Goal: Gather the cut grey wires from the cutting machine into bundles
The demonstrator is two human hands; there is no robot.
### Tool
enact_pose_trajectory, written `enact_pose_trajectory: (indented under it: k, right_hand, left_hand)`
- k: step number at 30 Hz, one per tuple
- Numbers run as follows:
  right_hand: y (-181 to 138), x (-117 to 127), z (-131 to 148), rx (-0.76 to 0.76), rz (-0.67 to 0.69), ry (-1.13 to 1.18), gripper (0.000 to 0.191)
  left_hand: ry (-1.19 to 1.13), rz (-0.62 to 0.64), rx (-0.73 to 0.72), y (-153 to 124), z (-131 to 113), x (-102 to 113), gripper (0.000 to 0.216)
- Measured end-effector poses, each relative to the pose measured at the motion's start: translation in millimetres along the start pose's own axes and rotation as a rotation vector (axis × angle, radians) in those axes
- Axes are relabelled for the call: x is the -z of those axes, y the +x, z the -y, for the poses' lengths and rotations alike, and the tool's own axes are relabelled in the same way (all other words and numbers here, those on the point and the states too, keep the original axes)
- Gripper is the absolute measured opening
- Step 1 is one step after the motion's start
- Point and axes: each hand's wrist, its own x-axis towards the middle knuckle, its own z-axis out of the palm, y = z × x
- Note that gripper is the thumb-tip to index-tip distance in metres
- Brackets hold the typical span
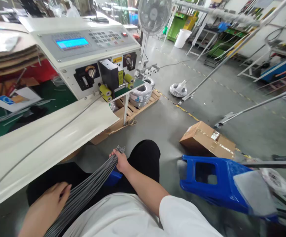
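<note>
My right hand (120, 160) is closed around a bundle of thin grey cables (91, 181), close to its far end, where the cut tips stick out together. From there the bundle slopes down across my lap to the lower left. Beside its lower part is my left hand (48, 205), slightly blurred, with thumb and fingers curled towards each other. Whatever the left fingers may hold is hidden. One grey cable (48, 136) lies along the cream chute (83, 121) and reaches the yellow rollers (105, 92) of the cable-cutting machine (83, 49).
Cable coils (141, 93) sit on a wooden pallet (146, 104) beyond the machine. A cardboard box (207, 140) and a blue plastic stool (223, 181) lie to my right. Metal poles (231, 49) slant down to the floor. A fan (154, 14) stands behind the machine.
</note>
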Motion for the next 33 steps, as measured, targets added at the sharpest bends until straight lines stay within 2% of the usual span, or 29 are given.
enact_pose_trajectory:
  k: [2, 5, 7, 9, 13, 18, 25, 30, 33]
  right_hand:
    - [-0.4, 1.7, 0.3, 0.002, 0.006, -0.018, 0.030]
    - [-1.7, 4.2, 1.3, 0.008, 0.006, -0.038, 0.031]
    - [-1.6, 5.7, 2.4, 0.012, 0.008, -0.052, 0.032]
    - [-0.6, 7.1, 3.7, 0.013, 0.011, -0.069, 0.032]
    - [1.6, 9.7, 5.2, -0.003, 0.001, -0.079, 0.035]
    - [3.7, 10.9, 5.1, 0.023, -0.005, -0.081, 0.038]
    - [6.4, 10.1, 4.2, 0.022, -0.042, -0.085, 0.042]
    - [6.1, 9.8, 5.6, 0.009, -0.025, -0.065, 0.035]
    - [3.3, 6.0, 6.3, 0.022, -0.022, -0.060, 0.033]
  left_hand:
    - [0.013, -0.174, -0.147, 23.4, -25.9, 19.6, 0.020]
    - [0.088, -0.499, -0.332, 61.2, -60.4, 51.7, 0.016]
    - [0.134, -0.634, -0.290, 89.3, -72.8, 71.7, 0.023]
    - [0.151, -0.695, -0.172, 117.3, -75.4, 86.7, 0.034]
    - [0.099, -0.701, 0.007, 158.1, -67.7, 94.7, 0.056]
    - [0.079, -0.687, 0.098, 168.5, -66.1, 84.0, 0.058]
    - [0.040, -0.522, 0.117, 144.7, -65.1, 81.1, 0.050]
    - [-0.023, -0.365, -0.030, 111.7, -41.8, 82.1, 0.032]
    - [0.026, -0.397, -0.121, 85.2, -32.8, 78.8, 0.019]
